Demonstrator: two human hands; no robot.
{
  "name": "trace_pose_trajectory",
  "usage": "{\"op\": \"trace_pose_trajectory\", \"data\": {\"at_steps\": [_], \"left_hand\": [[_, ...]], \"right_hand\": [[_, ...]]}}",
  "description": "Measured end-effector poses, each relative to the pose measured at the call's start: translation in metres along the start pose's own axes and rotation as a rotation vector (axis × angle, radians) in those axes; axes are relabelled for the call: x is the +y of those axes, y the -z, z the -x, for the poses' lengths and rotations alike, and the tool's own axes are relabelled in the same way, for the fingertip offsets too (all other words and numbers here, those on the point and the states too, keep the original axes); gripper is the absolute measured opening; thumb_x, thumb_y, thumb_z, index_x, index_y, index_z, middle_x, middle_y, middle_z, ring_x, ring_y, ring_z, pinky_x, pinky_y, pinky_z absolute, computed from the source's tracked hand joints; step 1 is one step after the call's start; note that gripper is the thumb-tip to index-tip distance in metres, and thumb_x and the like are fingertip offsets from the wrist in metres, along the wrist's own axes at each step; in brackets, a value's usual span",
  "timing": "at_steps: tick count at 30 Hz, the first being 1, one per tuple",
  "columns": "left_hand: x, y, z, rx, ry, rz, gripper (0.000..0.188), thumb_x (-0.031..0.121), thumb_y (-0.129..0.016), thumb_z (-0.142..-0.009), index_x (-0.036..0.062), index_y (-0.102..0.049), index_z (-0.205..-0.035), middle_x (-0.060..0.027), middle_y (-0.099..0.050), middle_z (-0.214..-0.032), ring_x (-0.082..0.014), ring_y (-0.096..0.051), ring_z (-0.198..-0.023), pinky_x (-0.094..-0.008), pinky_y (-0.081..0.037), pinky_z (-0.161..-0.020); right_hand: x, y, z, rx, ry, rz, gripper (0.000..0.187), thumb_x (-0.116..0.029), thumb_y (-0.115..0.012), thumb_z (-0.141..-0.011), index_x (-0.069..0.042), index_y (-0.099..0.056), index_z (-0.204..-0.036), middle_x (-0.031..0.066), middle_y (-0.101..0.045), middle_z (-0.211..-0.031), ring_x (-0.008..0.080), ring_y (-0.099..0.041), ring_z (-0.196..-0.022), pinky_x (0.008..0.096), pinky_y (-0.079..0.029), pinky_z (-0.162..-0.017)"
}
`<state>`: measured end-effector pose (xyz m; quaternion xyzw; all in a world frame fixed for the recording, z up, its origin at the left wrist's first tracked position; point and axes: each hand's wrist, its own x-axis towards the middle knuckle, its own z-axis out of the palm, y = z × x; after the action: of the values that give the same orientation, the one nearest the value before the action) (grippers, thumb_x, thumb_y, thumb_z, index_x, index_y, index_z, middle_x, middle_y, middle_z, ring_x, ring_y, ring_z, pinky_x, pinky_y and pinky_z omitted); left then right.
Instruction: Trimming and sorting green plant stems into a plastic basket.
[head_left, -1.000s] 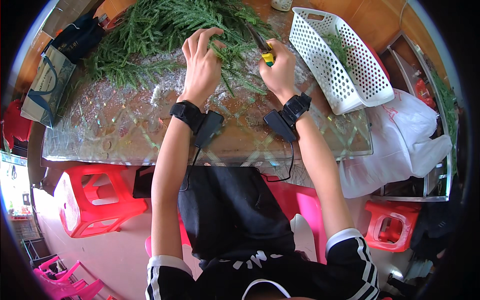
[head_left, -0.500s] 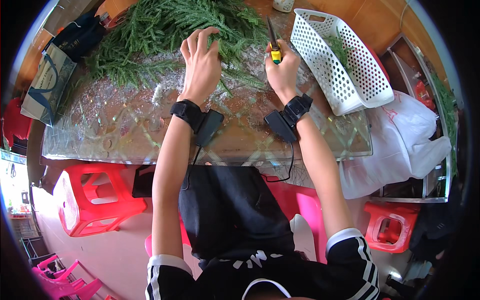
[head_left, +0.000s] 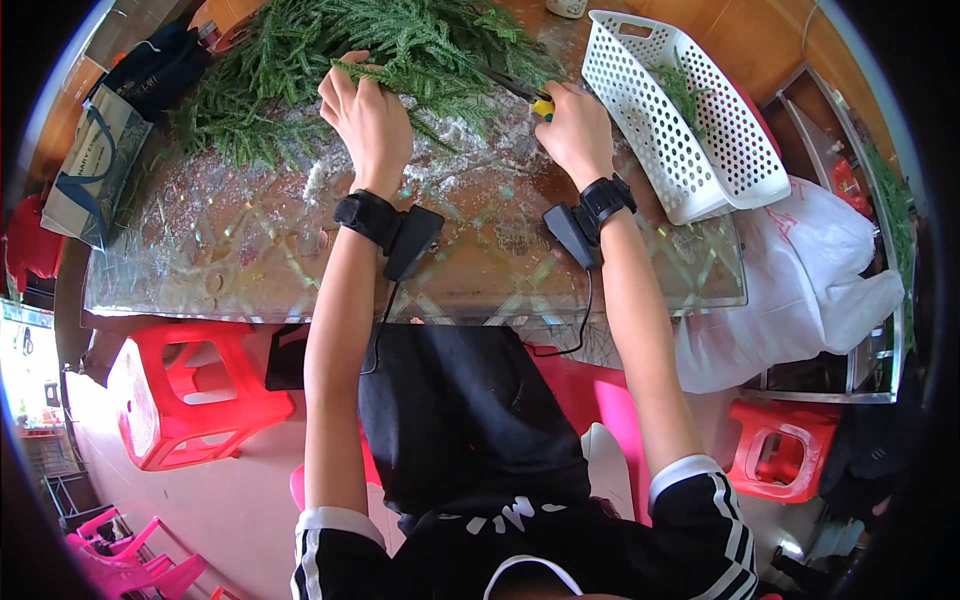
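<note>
On the glass-topped table lies a large heap of green pine-like branches [head_left: 290, 70]. My left hand [head_left: 368, 125] is closed at the near side of the heap, around a pine branch [head_left: 425, 85] that stretches to the right. In my right hand [head_left: 580, 135] is a pair of yellow-handled pliers [head_left: 543, 105] with dark, tapered jaws. The jaws point left toward the branches and look slightly spread; whether they touch a stem I cannot tell. Pale flakes [head_left: 450, 145] are scattered on the table between my hands.
A white perforated basket [head_left: 640, 130] with a green sprig stands at the table's right. White plastic bags [head_left: 790, 290] bulge beyond the right edge. A paper bag [head_left: 100, 170] and a dark bag [head_left: 155, 70] sit at left. Red stools [head_left: 200, 400] stand below the table.
My left hand has moved left and closed on a branch. The pliers, which pointed up and away, have swung left, with their jaws now near the branches.
</note>
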<state>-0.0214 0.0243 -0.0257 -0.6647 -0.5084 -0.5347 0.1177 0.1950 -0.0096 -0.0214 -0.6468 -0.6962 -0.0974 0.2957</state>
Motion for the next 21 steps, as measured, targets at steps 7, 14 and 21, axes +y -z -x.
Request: {"op": "trace_pose_trajectory", "data": {"at_steps": [7,14,21], "left_hand": [[-0.0014,0.0021,-0.0006,-0.002,0.009,0.017,0.007,0.001,-0.048,-0.073,-0.0044,-0.053,-0.073,-0.0091,-0.045,-0.126,-0.0303,-0.033,-0.113,-0.0434,-0.026,-0.092],[-0.0016,0.0006,-0.0004,-0.009,0.010,0.045,0.008,0.001,-0.047,-0.074,-0.0044,-0.053,-0.074,-0.0093,-0.044,-0.126,-0.0300,-0.033,-0.113,-0.0427,-0.026,-0.092],[0.0005,0.0007,0.0001,-0.033,0.008,0.068,0.009,0.001,-0.046,-0.077,-0.0044,-0.053,-0.076,-0.0091,-0.043,-0.126,-0.0291,-0.032,-0.113,-0.0421,-0.025,-0.092]], "right_hand": [[-0.0011,-0.0011,0.0023,-0.133,-0.014,0.099,0.029,-0.007,-0.059,-0.066,-0.003,-0.061,-0.095,0.0150,-0.063,-0.092,0.0336,-0.060,-0.086,0.0416,-0.047,-0.075],[-0.0027,-0.0041,0.0038,-0.244,-0.051,0.178,0.024,-0.014,-0.064,-0.070,-0.007,-0.064,-0.093,0.0065,-0.063,-0.094,0.0283,-0.059,-0.092,0.0445,-0.044,-0.075],[-0.0009,-0.0025,0.0054,-0.219,-0.044,0.150,0.022,-0.014,-0.064,-0.070,-0.007,-0.064,-0.091,0.0066,-0.063,-0.094,0.0283,-0.059,-0.093,0.0445,-0.043,-0.075]]}}
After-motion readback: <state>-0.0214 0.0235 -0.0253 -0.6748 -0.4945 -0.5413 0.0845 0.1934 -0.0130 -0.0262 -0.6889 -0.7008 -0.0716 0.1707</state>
